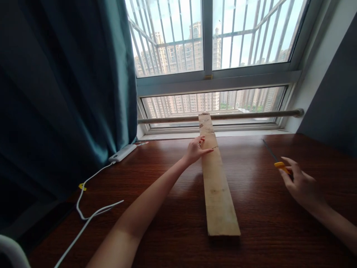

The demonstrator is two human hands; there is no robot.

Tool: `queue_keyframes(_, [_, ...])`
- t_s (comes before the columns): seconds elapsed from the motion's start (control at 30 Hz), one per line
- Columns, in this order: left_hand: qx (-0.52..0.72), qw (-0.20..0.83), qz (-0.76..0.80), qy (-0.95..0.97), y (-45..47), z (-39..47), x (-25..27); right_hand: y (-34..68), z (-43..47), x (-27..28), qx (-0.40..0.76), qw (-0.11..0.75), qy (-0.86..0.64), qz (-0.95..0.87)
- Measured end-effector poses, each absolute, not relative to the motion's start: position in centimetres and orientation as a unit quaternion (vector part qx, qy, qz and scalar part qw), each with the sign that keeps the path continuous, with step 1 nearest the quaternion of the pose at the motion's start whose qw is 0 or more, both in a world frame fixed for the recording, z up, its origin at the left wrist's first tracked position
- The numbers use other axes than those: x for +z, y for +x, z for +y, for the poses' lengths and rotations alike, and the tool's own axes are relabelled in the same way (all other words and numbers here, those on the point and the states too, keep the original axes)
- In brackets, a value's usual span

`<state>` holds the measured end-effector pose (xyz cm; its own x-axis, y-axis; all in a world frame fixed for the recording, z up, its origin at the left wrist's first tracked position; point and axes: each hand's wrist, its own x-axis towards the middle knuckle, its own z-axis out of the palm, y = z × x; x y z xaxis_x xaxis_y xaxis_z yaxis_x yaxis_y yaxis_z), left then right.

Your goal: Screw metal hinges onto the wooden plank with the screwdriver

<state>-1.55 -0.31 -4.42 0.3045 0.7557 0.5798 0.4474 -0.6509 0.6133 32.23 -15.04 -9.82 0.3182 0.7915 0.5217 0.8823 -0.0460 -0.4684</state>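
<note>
while a board (219, 193) partly hides the pipe (253, 115), left hand (194, 150) splays, right hand (302, 186) grips screwdriver (279, 166).

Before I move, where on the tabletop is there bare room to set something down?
Bare tabletop lies between the board and the screwdriver in the right hand, and between the left forearm and the white box. It is crowded where the left hand meets the board, and along the white cable.

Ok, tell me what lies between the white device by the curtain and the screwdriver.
In the head view, the left hand and the wooden board, with dark tabletop around them.
</note>
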Motion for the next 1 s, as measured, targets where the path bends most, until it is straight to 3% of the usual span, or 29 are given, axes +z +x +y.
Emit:
queue_keyframes(0.17, [0.514,0.328,0.339,0.716,-2.5,-0.4,-5.8,30.3,-15.8,-7.1,0.359,0.59,-0.583,-0.429])
queue_keyframes(0.27, [0.543,0.351,0.32,0.693,-2.9,-0.8,-6.6,28.7,-15.7,-5.4,0.478,0.625,-0.495,-0.368])
queue_keyframes(0.37, [0.539,0.311,0.333,0.708,-3.3,-1.3,-7.0,27.1,-14.9,-3.6,0.554,0.602,-0.41,-0.402])
queue_keyframes(0.47, [0.519,0.301,0.345,0.722,-3.7,-1.7,-7.4,24.9,-13.1,-1.5,0.574,0.602,-0.339,-0.44])
queue_keyframes(0.73, [0.484,0.339,0.365,0.72,-4.4,-1.3,-9.1,17.4,-6.4,3.3,0.52,0.701,-0.156,-0.463])
queue_keyframes(1.0, [0.527,0.349,0.396,0.666,-3.7,-2.0,-8.0,14.6,-4.2,1.6,0.499,0.726,-0.276,-0.384])
